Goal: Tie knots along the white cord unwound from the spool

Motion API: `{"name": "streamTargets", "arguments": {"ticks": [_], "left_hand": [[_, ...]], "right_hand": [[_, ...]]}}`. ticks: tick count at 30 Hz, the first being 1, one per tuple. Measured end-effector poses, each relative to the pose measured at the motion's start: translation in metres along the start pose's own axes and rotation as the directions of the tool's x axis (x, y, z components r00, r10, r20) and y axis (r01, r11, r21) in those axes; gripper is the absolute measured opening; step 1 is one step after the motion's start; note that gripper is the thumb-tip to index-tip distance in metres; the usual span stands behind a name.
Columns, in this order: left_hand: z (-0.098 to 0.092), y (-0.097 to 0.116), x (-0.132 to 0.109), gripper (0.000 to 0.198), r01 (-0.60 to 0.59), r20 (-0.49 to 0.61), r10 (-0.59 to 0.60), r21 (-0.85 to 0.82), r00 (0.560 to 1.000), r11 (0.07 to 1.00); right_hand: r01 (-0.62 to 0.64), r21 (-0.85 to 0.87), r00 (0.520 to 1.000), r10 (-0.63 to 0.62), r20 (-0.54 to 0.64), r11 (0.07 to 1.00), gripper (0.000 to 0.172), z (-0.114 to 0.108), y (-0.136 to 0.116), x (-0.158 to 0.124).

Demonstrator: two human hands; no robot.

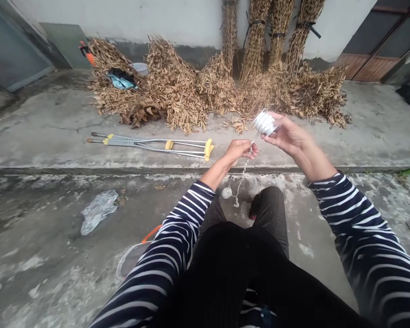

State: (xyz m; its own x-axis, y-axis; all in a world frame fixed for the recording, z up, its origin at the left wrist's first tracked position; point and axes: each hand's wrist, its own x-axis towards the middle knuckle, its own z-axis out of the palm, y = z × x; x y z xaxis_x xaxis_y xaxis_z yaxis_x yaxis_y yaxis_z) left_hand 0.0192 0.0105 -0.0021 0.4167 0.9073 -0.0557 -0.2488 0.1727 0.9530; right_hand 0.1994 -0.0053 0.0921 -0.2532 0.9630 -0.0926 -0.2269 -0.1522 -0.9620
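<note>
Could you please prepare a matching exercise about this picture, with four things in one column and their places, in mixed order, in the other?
Things:
1. White spool
2. Pale cord
3. Crutches
4. Plastic bag

Places:
A. On the raised concrete ledge
B. Held in the right hand
C. On the lower ground
D. Between fingers of the left hand, trailing below

Pairs: 1-B, 2-D, 3-A, 4-C

It's bright white on the cord bundle (264, 123), navy sleeves (357, 223) flashing white stripes below it, silver-and-yellow crutches (123, 142) left of it, brown leaves (179, 89) behind it, trousers (272, 218) beneath it greyish, perhaps faintly checked.
</note>
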Motion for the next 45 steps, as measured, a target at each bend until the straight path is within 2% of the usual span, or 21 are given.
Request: {"name": "streamTargets", "arguments": {"ticks": [4, 7, 10, 13, 16, 18, 21, 23, 26, 28, 30, 32, 33, 35, 36, 38, 41, 43, 45], "left_hand": [[-0.004, 0.010, 0.007, 0.017, -0.114, -0.068, 0.126, 0.154, 0.990, 0.981], [-0.004, 0.015, 0.008, 0.015, -0.141, -0.014, 0.151, 0.269, 0.989, 0.953], [-0.002, 0.012, 0.002, 0.016, -0.107, 0.046, 0.100, 0.209, 0.994, 0.972], [-0.002, 0.007, -0.005, 0.017, -0.061, 0.024, 0.059, 0.095, 0.998, 0.994], [-0.003, -0.001, -0.008, 0.015, -0.026, 0.057, 0.022, 0.058, 0.998, 0.998], [-0.003, -0.013, -0.011, 0.015, -0.013, 0.092, 0.011, 0.031, 0.996, 0.999], [-0.006, -0.042, -0.023, 0.020, 0.042, 0.156, -0.044, 0.015, 0.987, 0.999], [-0.011, -0.067, -0.038, 0.025, 0.124, 0.221, -0.135, 0.061, 0.966, 0.990], [-0.027, -0.102, -0.065, 0.027, 0.269, 0.284, -0.313, 0.182, 0.906, 0.946], [-0.046, -0.116, -0.079, 0.019, 0.322, 0.204, -0.402, 0.335, 0.893, 0.885], [-0.069, -0.119, -0.083, 0.010, 0.316, 0.004, -0.369, 0.508, 0.929, 0.801], [-0.090, -0.111, -0.075, 0.026, 0.284, -0.186, -0.215, 0.615, 0.959, 0.736], [-0.097, -0.102, -0.068, 0.037, 0.263, -0.244, -0.133, 0.641, 0.961, 0.721], [-0.099, -0.079, -0.050, 0.050, 0.200, -0.298, 0.011, 0.666, 0.955, 0.719], [-0.094, -0.065, -0.041, 0.050, 0.149, -0.303, 0.080, 0.662, 0.950, 0.735], [-0.071, -0.036, -0.024, 0.049, -0.016, -0.278, 0.226, 0.597, 0.934, 0.802], [-0.022, 0.002, -0.008, 0.051, -0.300, -0.200, 0.377, 0.331, 0.904, 0.895], [0.006, 0.017, -0.002, 0.050, -0.390, -0.151, 0.410, 0.145, 0.900, 0.910], [0.023, 0.024, 0.002, 0.046, -0.411, -0.141, 0.409, 0.013, 0.902, 0.911]], "right_hand": [[0.039, -0.055, 0.999, -0.038, 0.034, 0.998, 0.046, 0.007, -0.009, 0.000], [0.052, -0.091, 0.998, -0.049, 0.033, 0.995, 0.047, 0.011, -0.014, -0.001], [0.041, -0.086, 0.999, -0.039, 0.026, 0.995, 0.047, 0.012, -0.012, -0.004], [0.036, -0.074, 0.998, -0.032, 0.054, 0.997, 0.047, 0.016, -0.010, -0.009], [0.094, -0.066, 0.994, -0.090, 0.056, 0.993, 0.049, 0.021, -0.015, -0.012], [0.157, -0.057, 0.988, -0.156, 0.015, 0.986, 0.050, 0.020, -0.023, -0.009], [0.233, -0.065, 0.969, -0.238, -0.073, 0.970, 0.046, 0.009, -0.038, 0.003], [0.269, -0.087, 0.951, -0.279, -0.134, 0.959, 0.042, -0.004, -0.047, 0.013], [0.305, -0.082, 0.919, -0.316, -0.235, 0.949, 0.042, -0.023, -0.057, 0.023], [0.314, -0.069, 0.906, -0.320, -0.278, 0.947, 0.045, -0.030, -0.060, 0.024], [0.310, -0.078, 0.908, -0.319, -0.271, 0.948, 0.047, -0.030, -0.062, 0.021], [0.301, -0.091, 0.921, -0.314, -0.230, 0.949, 0.047, -0.023, -0.063, 0.015], [0.290, -0.089, 0.931, -0.302, -0.205, 0.953, 0.047, -0.017, -0.063, 0.012], [0.244, -0.064, 0.954, -0.251, -0.161, 0.968, 0.045, -0.004, -0.060, 0.006], [0.209, -0.046, 0.967, -0.214, -0.141, 0.977, 0.045, 0.003, -0.059, 0.003], [0.132, -0.006, 0.985, -0.132, -0.113, 0.991, 0.044, 0.014, -0.054, 0.000], [0.037, 0.032, 0.997, -0.035, -0.074, 0.999, 0.046, 0.024, -0.046, -0.001], [-0.005, 0.044, 0.998, 0.008, -0.059, 0.999, 0.046, 0.028, -0.041, -0.003], [-0.038, 0.053, 0.997, 0.041, -0.061, 0.998, 0.044, 0.031, -0.037, -0.007]]}}
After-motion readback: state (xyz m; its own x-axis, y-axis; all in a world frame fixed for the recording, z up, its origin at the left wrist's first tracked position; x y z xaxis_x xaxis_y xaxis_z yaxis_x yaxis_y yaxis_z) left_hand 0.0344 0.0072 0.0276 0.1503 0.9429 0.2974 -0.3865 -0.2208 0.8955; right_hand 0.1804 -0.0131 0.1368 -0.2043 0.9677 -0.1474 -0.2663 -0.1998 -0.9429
